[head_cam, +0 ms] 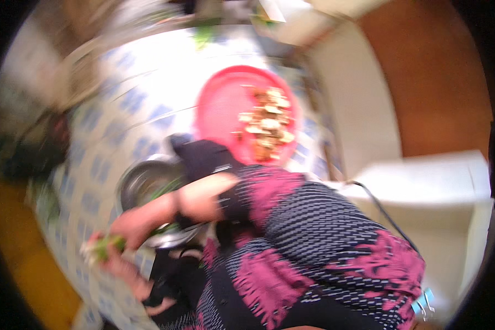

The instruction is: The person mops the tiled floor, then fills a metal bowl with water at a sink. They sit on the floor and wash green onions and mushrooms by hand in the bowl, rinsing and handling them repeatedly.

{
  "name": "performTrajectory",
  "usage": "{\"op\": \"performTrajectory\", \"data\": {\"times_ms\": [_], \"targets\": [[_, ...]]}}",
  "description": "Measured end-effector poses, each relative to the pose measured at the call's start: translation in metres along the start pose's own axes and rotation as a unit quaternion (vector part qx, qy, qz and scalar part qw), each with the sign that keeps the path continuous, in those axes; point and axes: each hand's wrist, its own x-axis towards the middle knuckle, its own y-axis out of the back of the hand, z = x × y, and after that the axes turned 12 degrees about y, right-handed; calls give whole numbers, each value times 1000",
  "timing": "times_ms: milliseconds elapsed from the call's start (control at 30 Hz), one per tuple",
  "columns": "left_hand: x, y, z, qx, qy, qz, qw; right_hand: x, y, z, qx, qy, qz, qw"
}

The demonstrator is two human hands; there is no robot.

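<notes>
The picture is blurred by motion. At the lower left, my left hand [123,267] closes around a small bunch of greens with pale root ends [108,246], perhaps spring onions. My right hand [135,228] reaches over from above and meets the same bunch, its fingers against the green part. Under my right forearm stands a round metal bowl [130,185] on the tiled floor, with long green leaves [165,189] inside, partly covered by the arm. How each fingertip lies is not clear.
A pink round tray [220,109] holding pale and brown cut pieces [270,123] sits on the patterned floor [140,103], beyond the bowl. At the right are a white ledge [429,177] and a dark cord [379,206]. Blurred containers line the upper left.
</notes>
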Motion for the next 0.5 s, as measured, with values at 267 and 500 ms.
{"op": "performTrajectory", "data": {"times_ms": [267,500], "targets": [[8,-22,-110,-8,156,-107,982,7,22,-7,-179,-49,131,974],[-61,-46,-191,343,269,-484,758,23,34,-17,-219,-38,164,961]]}}
